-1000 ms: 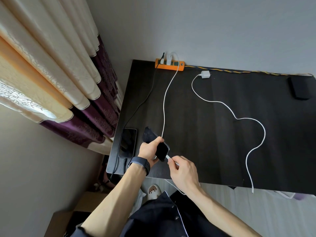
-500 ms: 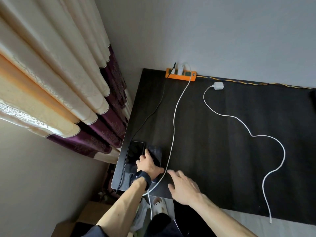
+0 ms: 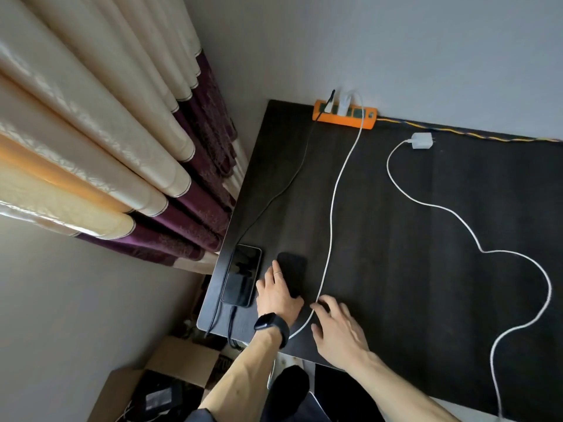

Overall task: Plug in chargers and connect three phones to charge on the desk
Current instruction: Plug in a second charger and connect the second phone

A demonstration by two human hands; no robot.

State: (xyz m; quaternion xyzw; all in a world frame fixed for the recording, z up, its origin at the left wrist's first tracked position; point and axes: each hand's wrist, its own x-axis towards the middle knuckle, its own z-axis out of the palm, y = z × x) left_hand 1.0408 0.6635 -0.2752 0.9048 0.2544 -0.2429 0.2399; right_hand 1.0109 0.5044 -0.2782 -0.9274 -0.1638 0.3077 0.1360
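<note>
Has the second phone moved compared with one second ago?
Yes: the second phone came down onto the desk, lying beside the first phone, left hand on it.

Under the left hand (image 3: 278, 295), near end of the dark phone (image 3: 292, 269): we cannot see any plug. The loose cable (image 3: 550, 289) leaves at bottom edge.

wrist: black smartwatch (image 3: 271, 325) | left hand (image 3: 278, 296): thin finger ring (image 3: 277, 273) | clothing: dark garment (image 3: 283, 394)

Cream-and-purple curtains (image 3: 122, 153) left, cardboard box (image 3: 182, 357) on floor.
</note>
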